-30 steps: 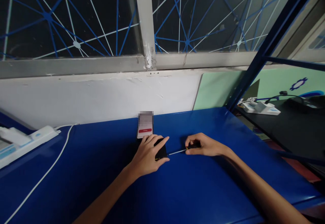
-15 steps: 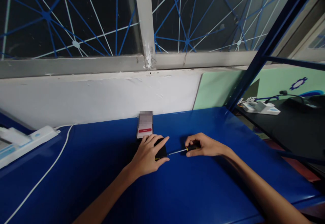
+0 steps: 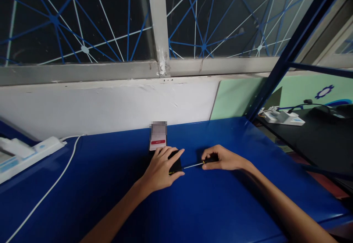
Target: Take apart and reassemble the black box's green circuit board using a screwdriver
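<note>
My left hand (image 3: 161,169) is spread over a black box-like object (image 3: 176,161) with a bit of yellow along its lower edge, gripping it against the blue table. Most of that object is hidden under the palm and fingers. In my right hand (image 3: 220,158) is a screwdriver (image 3: 193,165), its black and yellow handle pinched between thumb and fingers. The thin metal shaft points left, and its tip meets or lies right beside the object's right side; I cannot tell which. Just behind my left hand a phone (image 3: 158,145) shows a lit screen with a red bar.
A white power strip (image 3: 30,158) lies on the blue table (image 3: 209,206) at the left, its white cable (image 3: 52,188) running toward the front. The wall (image 3: 110,107) and windows bound the back. At the right stand a blue metal frame (image 3: 271,77) and a dark desk (image 3: 325,136) with another power strip (image 3: 284,117).
The screwdriver handle looks slightly turned within my right fingers. Both hands stay in nearly the same place, and the view has shifted a little.
</note>
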Demonstrator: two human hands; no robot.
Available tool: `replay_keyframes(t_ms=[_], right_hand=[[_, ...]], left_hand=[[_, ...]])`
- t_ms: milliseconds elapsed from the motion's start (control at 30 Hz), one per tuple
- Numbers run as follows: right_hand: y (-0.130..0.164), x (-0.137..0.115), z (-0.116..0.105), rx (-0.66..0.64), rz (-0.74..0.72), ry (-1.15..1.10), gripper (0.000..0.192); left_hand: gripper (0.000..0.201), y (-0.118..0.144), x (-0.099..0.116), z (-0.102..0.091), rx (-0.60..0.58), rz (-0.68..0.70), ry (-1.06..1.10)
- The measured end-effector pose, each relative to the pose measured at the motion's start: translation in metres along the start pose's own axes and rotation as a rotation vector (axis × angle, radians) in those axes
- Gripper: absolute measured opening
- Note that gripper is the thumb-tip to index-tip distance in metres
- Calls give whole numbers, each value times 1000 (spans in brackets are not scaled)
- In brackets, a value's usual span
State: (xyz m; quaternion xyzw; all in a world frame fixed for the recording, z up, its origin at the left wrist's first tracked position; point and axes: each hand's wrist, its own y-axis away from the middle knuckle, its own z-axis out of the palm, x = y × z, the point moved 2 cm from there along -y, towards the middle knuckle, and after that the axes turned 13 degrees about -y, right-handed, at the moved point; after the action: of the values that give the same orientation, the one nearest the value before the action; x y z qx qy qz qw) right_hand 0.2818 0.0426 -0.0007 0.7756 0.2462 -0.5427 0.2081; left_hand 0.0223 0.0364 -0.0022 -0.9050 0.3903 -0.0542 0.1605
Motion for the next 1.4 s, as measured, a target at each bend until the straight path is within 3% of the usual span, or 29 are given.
replay_keyframes(t_ms=[100, 267, 400, 500, 600, 733, 967, 1133, 1267, 1400], right_hand=[[0, 3, 0, 23, 18, -42, 37], [0, 8, 0, -51, 110, -115, 37], [0, 3, -1, -29, 19, 11, 41], [0, 0, -1, -3, -26, 33, 34], [0, 2, 0, 36, 1, -9, 35], [1, 7, 1, -28, 96, -128, 34], [0, 3, 0, -19, -17, 17, 39], [0, 3, 1, 10, 16, -60, 35], [1, 6, 2, -41, 90, -101, 36], [0, 3, 0, -29, 15, 13, 41]], left_hand=[[66, 0, -1, 0, 3, -1, 1], [68, 2, -2, 3, 5, 1, -5], [68, 2, -2, 4, 9, 7, 3], [68, 1, -1, 2, 0, 5, 4], [68, 0, -1, 1, -2, 4, 2], [67, 1, -1, 2, 10, 5, 4], [67, 1, 0, 1, 13, 10, 11], [65, 0, 0, 0, 13, 8, 2], [67, 0, 0, 1, -1, 10, -3], [67, 0, -1, 1, -12, 5, 0]])
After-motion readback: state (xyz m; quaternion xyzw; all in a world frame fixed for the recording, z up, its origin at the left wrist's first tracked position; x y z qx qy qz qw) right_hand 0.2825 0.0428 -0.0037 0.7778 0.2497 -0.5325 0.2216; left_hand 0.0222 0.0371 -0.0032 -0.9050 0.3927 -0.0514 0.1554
